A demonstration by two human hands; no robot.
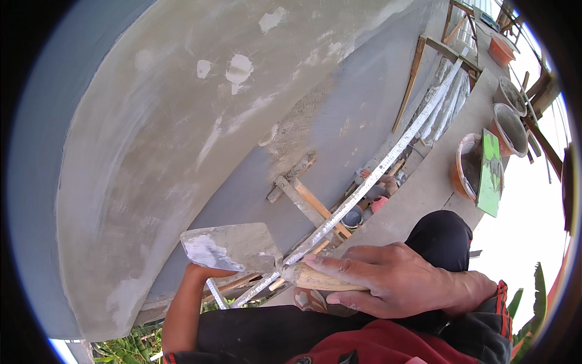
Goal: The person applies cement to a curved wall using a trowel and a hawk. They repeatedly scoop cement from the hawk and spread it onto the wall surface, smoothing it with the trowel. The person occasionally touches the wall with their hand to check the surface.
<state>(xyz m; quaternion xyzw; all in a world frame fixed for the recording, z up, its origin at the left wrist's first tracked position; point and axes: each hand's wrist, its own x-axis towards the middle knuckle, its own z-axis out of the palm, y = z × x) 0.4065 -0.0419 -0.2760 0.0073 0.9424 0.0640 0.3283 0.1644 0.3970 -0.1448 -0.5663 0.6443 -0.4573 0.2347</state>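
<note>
A trowel [251, 242] with a flat, plaster-smeared metal blade and a wooden handle is in my right hand [397, 279]. My fingers are wrapped round the handle, and the blade points left. Just under the blade, the edge of my left hand [209, 272] shows; the blade hides its fingers. Beyond the blade stands a wall with a wide grey plastered band [163, 139], marked by pale patches and streaks.
A long white-spotted metal bar [388, 161] runs diagonally past a wooden brace [309, 203]. On the ledge at right stand an orange tub [464, 155] with a green board [490, 176] across it, and several other tubs. Below the ledge lie buckets [352, 218].
</note>
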